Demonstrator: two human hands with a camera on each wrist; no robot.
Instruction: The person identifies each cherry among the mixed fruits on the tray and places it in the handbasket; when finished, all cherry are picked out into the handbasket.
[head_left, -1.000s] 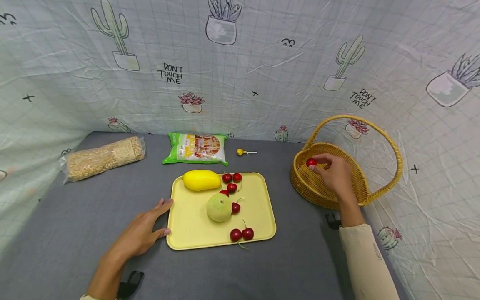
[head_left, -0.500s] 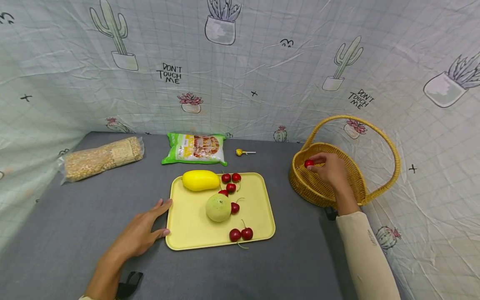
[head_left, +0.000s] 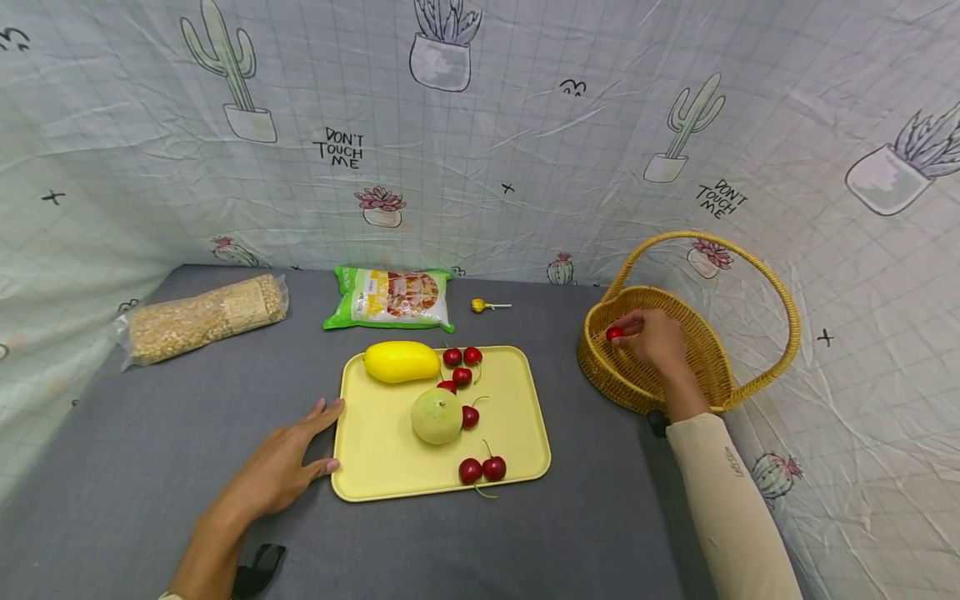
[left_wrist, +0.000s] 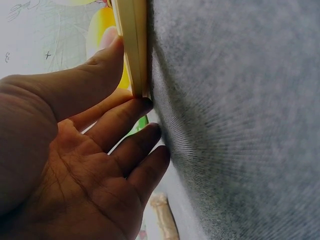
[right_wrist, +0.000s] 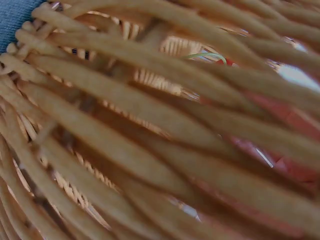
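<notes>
My right hand [head_left: 658,340] reaches into the yellow wicker basket [head_left: 600,375] and pinches a red cherry [head_left: 614,333] between thumb and fingertips, low inside near the left wall. In the right wrist view the basket's weave [right_wrist: 125,130] fills the picture and mostly hides that hand; a thin green stem [right_wrist: 207,55] shows through a gap. My left hand [head_left: 273,471] rests at the left edge of the pale yellow tray [head_left: 382,475], fingers extended. The left wrist view shows its thumb [left_wrist: 112,50] against the tray rim [left_wrist: 132,50] and the other fingertips at the cloth.
On the tray lie a yellow mango-shaped fruit [head_left: 402,362], a round pale green fruit [head_left: 437,417] and several cherries [head_left: 471,471]. Behind it are a green-and-white food packet [head_left: 393,297], a yellow-wrapped lollipop [head_left: 480,306] and a clear bag of pale kernels [head_left: 202,321]. The basket's tall handle [head_left: 787,308] arches rightward.
My right hand has moved slightly left and lower into the basket with the cherry still pinched. The left hand keeps its place at the tray.
</notes>
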